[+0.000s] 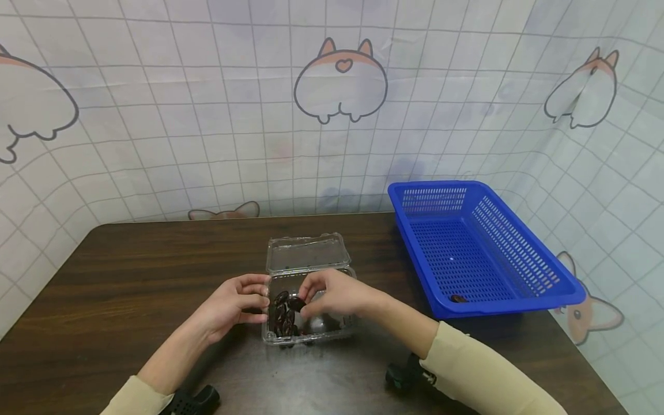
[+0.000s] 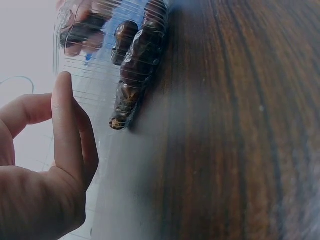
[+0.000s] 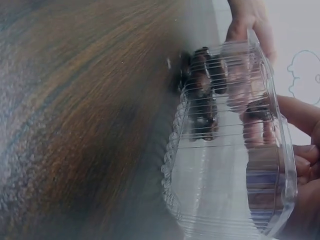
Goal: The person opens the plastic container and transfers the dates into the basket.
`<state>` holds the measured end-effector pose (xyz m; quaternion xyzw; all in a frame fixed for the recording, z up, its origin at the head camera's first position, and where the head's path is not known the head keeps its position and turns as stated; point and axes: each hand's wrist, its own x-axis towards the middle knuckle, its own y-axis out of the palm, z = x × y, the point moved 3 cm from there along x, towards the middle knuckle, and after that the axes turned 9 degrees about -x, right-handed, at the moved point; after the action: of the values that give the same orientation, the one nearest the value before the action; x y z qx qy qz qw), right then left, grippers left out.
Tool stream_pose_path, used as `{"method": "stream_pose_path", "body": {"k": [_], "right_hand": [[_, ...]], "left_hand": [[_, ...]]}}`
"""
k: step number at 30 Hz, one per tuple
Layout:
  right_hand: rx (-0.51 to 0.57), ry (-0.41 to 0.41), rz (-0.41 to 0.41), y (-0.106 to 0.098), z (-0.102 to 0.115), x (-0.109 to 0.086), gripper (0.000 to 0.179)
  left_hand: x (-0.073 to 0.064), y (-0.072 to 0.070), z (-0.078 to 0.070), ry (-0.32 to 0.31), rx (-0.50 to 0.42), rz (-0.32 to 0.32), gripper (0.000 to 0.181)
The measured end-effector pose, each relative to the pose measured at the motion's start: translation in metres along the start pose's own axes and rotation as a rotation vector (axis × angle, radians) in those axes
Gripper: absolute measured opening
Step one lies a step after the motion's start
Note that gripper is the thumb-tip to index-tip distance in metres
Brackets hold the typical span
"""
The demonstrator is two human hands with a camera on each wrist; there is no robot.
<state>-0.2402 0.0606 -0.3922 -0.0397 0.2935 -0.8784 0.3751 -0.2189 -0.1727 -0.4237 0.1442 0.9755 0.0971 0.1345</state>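
A clear plastic clamshell box lies on the table with its lid folded back. Dark, shiny, wrinkled dates are heaped at its left end; the left wrist view shows several dates through the wall. My right hand reaches into the box and pinches one date between thumb and fingers, above the others. That pinched date shows through the plastic in the right wrist view. My left hand has its fingertips at the box's left side, steadying against the wall, fingers spread.
To the right stands a blue perforated basket with a small brown date near its front wall. Dark wood tabletop surrounds the box. Behind it hangs a white gridded curtain with cartoon corgi prints.
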Motion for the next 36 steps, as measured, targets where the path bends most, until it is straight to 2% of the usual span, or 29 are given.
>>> {"method": "stream_pose_path", "body": {"k": [7, 13, 36], "right_hand": [[0.159, 0.084, 0.039, -0.004, -0.002, -0.004, 0.031], [0.271, 0.082, 0.052, -0.008, -0.002, -0.007, 0.027], [0.399, 0.094, -0.021, -0.022, -0.005, -0.017, 0.017]], "left_hand": [[0.0, 0.0, 0.0, -0.003, -0.001, -0.003, 0.059], [-0.001, 0.001, 0.0, 0.004, -0.007, 0.006, 0.059], [-0.002, 0.002, 0.0, 0.004, -0.001, 0.029, 0.059]]}}
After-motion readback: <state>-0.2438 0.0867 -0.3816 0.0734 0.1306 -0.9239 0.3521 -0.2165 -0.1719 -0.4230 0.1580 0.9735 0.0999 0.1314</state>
